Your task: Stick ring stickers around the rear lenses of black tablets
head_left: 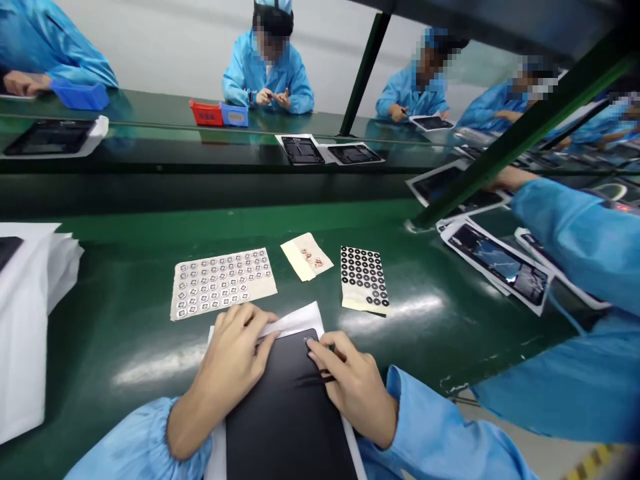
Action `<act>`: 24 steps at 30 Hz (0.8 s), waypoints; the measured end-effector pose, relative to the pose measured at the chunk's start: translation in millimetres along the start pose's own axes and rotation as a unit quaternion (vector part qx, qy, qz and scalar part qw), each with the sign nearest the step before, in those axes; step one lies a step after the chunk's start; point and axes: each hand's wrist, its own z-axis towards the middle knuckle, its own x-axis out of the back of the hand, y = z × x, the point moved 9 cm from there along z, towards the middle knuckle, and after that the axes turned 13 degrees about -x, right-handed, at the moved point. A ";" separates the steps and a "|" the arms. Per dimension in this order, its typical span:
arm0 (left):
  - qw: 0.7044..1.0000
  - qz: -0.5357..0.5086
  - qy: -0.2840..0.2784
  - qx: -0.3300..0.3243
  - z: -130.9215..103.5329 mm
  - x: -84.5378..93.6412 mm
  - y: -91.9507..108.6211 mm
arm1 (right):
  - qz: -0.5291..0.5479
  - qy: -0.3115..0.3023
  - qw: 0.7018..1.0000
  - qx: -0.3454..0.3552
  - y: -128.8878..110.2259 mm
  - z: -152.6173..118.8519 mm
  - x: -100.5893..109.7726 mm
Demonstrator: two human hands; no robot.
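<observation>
A flat black panel (290, 413) lies on white paper (305, 317) at the bottom centre. My left hand (233, 357) rests at the panel's upper left corner, its fingers closed on the top edge and the paper. Near the upper right corner, by a small round hole, my right hand (350, 380) has its fingertips pressed together, with a dark strip between its fingers; whatever is at the tips is too small to name. Beyond the hands lie a sheet of small square-marked stickers (223, 283), a cream paper with small copper-coloured pieces (306, 257) and a sheet of black rings (364, 279).
White sheets (25, 333) are stacked at the left. Framed panels (500, 263) lie at the right, beside a co-worker's blue sleeve (575, 233). A green post (525, 120) slants down to the table (125, 267). Several people sit across, near red (206, 113) and blue bins.
</observation>
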 end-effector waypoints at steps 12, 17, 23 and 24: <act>0.998 0.052 0.010 -0.032 2.7 4.8 6.2 | -0.038 -0.006 0.999 0.015 -5.1 2.9 0.8; 0.999 0.025 -0.012 -0.035 0.7 -2.3 5.9 | -0.069 -0.022 0.997 0.014 -6.2 10.9 1.4; 0.998 0.034 -0.033 -0.032 -0.2 -5.9 6.5 | -0.087 -0.010 0.995 0.054 -10.6 17.6 3.9; 0.998 0.038 -0.035 -0.036 -0.2 -6.6 7.2 | -0.098 -0.015 0.993 0.060 -9.9 17.9 2.7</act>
